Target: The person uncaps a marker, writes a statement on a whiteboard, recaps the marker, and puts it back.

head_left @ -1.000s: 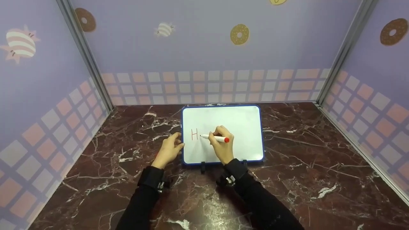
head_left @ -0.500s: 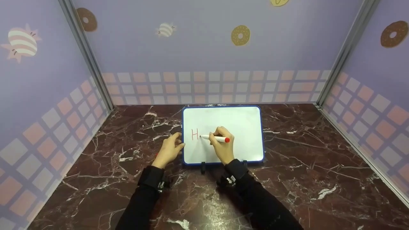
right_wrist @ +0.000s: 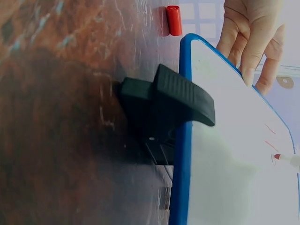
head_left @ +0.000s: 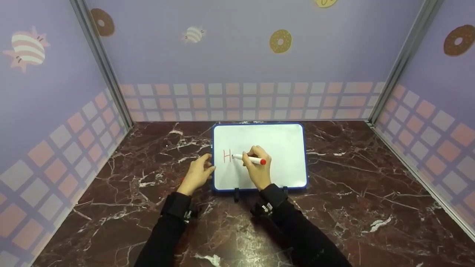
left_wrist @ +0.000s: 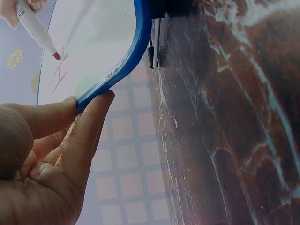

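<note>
A whiteboard (head_left: pixel 282 148) with a blue frame leans upright on a black stand (right_wrist: pixel 173 101). My left hand (head_left: pixel 196 173) pinches its left edge between thumb and fingers, thumb on the front side in the left wrist view. My right hand (head_left: pixel 258 168) holds a white marker (head_left: pixel 254 160) with a red end, in a writing grip. The marker's red tip (left_wrist: pixel 56 56) is at the board's surface, just right of a red letter H (head_left: pixel 227 156). A short stroke shows beside the tip in the right wrist view.
A red marker cap (right_wrist: pixel 174 21) is on the dark marble table (head_left: pixel 356 207), mostly hidden by the left hand in the head view. Purple walls with pink and white checks (head_left: pixel 232 102) enclose the table at the back and both sides.
The marker tip has shifted slightly upward beside the H. The left hand stays at the board's edge, and the head view has drifted a little.
</note>
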The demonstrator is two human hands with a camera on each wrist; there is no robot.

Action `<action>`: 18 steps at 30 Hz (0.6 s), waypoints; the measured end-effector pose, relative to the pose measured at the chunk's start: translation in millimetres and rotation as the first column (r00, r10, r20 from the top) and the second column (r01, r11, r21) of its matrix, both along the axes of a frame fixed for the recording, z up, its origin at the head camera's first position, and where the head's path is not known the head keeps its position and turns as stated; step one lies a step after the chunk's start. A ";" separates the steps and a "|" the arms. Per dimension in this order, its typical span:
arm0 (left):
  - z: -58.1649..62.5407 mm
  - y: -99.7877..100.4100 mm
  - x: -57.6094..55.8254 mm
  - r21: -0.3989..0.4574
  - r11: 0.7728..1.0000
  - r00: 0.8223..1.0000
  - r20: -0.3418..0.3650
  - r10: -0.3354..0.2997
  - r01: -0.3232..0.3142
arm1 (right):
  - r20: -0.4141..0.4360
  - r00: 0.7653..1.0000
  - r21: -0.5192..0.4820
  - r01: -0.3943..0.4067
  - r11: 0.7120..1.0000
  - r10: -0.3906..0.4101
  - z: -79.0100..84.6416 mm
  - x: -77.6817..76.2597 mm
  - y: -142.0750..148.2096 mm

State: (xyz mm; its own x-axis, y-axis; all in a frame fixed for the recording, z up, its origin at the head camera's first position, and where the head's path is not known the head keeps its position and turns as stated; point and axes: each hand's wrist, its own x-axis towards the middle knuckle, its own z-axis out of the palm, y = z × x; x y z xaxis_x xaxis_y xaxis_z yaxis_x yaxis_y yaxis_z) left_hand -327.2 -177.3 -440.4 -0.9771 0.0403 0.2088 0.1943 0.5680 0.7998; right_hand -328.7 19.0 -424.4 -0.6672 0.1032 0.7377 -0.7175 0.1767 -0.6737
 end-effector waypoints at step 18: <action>-0.4 0.7 -0.9 0.009 1.000 1.000 0.003 0.002 -0.002 | 0.009 1.000 -0.013 -0.002 1.000 0.002 -1.5 6.3 9.4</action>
